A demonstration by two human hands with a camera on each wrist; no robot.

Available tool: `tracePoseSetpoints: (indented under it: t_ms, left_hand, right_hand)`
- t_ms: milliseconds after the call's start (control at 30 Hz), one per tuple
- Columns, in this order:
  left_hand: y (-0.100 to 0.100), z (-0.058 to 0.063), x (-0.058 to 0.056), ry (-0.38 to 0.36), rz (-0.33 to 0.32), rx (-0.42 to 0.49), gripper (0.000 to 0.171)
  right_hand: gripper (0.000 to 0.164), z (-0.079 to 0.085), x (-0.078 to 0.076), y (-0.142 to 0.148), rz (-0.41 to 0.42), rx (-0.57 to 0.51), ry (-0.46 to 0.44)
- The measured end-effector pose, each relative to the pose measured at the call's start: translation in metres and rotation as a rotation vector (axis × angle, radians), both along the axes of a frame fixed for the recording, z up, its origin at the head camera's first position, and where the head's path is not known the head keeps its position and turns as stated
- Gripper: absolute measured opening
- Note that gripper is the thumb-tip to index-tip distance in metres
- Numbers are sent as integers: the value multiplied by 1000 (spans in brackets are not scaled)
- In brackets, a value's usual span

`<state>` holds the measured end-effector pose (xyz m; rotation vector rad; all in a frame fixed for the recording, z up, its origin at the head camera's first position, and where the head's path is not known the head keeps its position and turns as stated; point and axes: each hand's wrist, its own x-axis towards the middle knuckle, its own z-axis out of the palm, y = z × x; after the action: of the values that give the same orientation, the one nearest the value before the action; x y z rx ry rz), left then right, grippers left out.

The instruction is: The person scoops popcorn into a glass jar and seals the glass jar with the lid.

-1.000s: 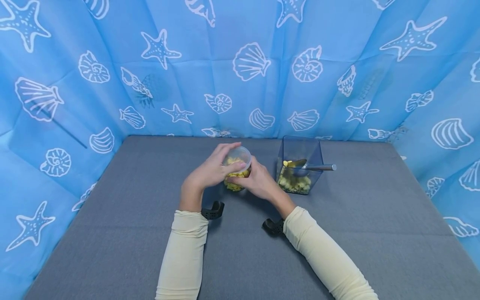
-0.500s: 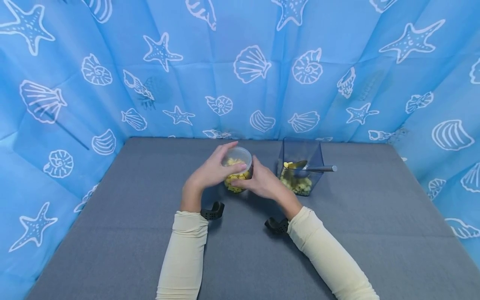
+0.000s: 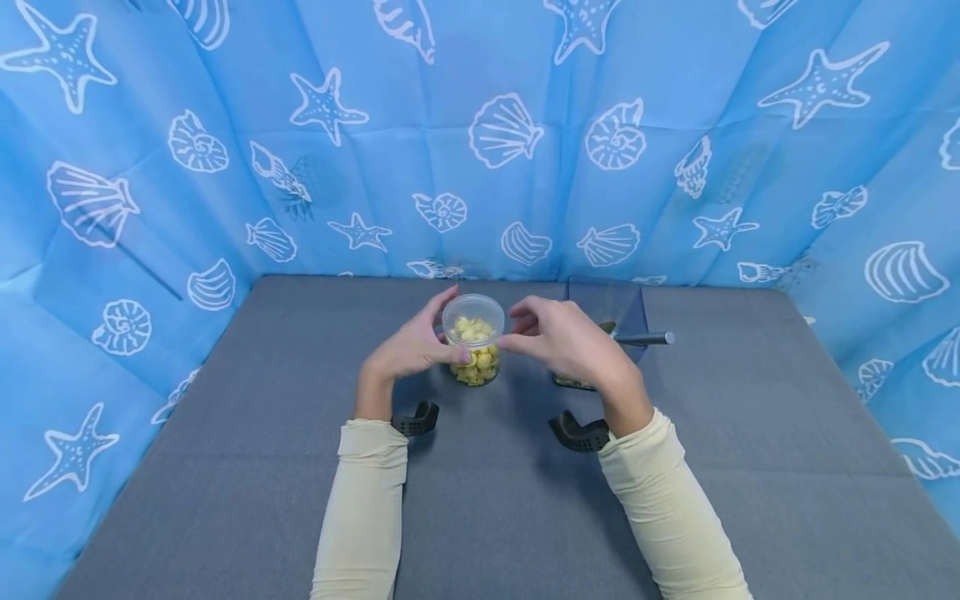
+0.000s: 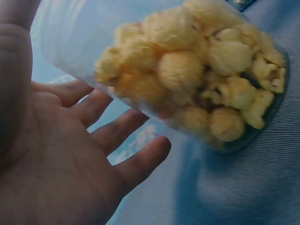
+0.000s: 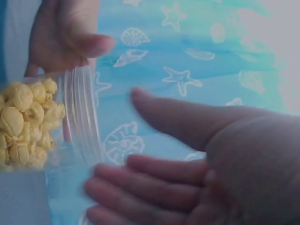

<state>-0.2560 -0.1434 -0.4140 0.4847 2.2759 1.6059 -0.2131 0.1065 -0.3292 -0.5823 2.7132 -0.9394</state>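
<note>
A clear round jar (image 3: pixel 474 358) stands upright on the grey table, with yellow popcorn (image 4: pixel 183 70) inside. Ridges circle its clear top end (image 5: pixel 83 112), seen in the right wrist view. My left hand (image 3: pixel 417 340) is at the jar's left side, thumb in front and fingers spread loosely behind; in the left wrist view the fingers (image 4: pixel 140 164) are extended beside the jar wall. My right hand (image 3: pixel 562 337) is at the right of the rim, thumb tip close to it. The right wrist view shows its fingers (image 5: pixel 145 192) extended, holding nothing.
Behind my right hand stands a bluish clear square bin (image 3: pixel 633 310), partly hidden, with a metal handle (image 3: pixel 648 338) sticking out to the right. A blue curtain (image 3: pixel 480 200) with white shells and starfish borders the grey table (image 3: pixel 300 358). Black bands (image 3: pixel 417 419) sit at both wrists.
My right hand has come away from the jar to the right and now covers part of the bin. My left hand has loosened, its thumb lower on the jar. The jar has stayed put.
</note>
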Motion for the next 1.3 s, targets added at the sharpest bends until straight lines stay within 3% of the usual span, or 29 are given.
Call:
tracePoseSetpoints:
  t_ms: [200, 400, 733, 900, 1067, 1300]
  left_hand:
    - [9, -13, -3, 28, -72, 64, 95]
    - [18, -12, -7, 64, -93, 136, 87]
    - [15, -15, -9, 88, -86, 120, 88]
    - [13, -15, -7, 98, -68, 94, 90]
    - [16, -18, -6, 56, -65, 80, 93]
    - [18, -23, -5, 44, -39, 71, 94]
  right_hand:
    - [67, -11, -18, -9, 33, -118, 131]
    - [84, -25, -27, -14, 102, -127, 124]
    - [82, -31, -29, -20, 125, -150, 139]
    - [84, -36, -25, -30, 22, -137, 134]
    - [98, -38, -17, -32, -72, -88, 56]
    - [97, -33, -19, -12, 46, -194, 95]
